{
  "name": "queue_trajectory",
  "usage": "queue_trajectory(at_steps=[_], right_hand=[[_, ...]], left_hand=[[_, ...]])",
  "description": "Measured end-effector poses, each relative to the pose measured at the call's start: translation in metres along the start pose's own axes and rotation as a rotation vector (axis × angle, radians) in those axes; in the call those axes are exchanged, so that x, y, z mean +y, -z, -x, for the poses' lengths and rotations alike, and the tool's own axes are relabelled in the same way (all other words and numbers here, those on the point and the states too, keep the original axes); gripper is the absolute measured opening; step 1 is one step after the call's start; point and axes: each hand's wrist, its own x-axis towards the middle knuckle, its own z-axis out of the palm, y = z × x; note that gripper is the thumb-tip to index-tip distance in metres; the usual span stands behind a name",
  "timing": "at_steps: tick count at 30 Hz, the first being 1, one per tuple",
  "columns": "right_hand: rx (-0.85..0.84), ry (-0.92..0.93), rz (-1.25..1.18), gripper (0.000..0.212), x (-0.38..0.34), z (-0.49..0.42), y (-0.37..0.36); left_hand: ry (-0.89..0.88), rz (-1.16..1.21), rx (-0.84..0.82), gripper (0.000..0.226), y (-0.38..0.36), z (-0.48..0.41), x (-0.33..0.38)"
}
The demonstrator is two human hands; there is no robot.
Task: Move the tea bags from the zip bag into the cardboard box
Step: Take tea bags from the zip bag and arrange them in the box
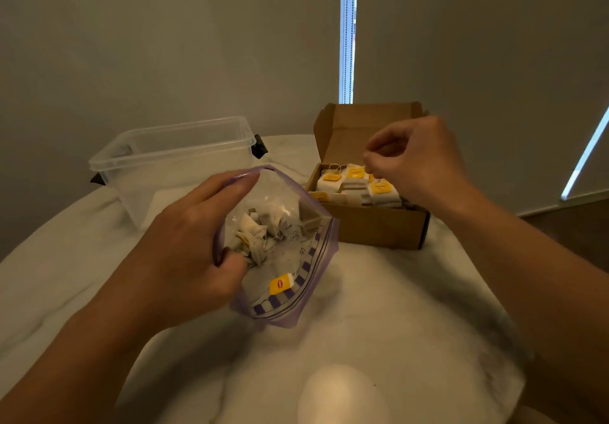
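marble tabletop [395, 291]; left hand [184, 242] grips zip bag [296, 258]; right hand [418, 159], pinched on what unclear, over cardboard box [379, 225], remaining tea bags [260, 232] leftward, nearer the body.

The cardboard box [379, 225] is open at the top, but its raised lid [362, 126] walls off the far side, so a hand can enter only from above or the front (the right hand [418, 159] hovers there). Tea bags [356, 186] fill it nearly to the rim. The zip bag [296, 258], gripped by the left hand [184, 245], crowds the box's left front corner. A clear tub [171, 156] blocks the left rear of the table [395, 308].
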Motion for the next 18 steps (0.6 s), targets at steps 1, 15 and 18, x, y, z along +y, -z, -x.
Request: queue_trajectory(at_steps=[1,15,18], right_hand=[[-0.007,0.008,-0.06,0.008,-0.006,0.008,0.001],[-0.509,0.22,0.003,0.019,-0.073,0.085,-0.048],[-0.522,0.257,0.204,0.015,-0.075,0.066,-0.071]], left_hand=[[0.006,-0.006,0.01,0.08,-0.001,0.0,0.001],[0.122,-0.176,0.072,0.092,-0.01,-0.004,0.003],[0.086,-0.162,0.062,0.091,-0.01,-0.003,0.001]])
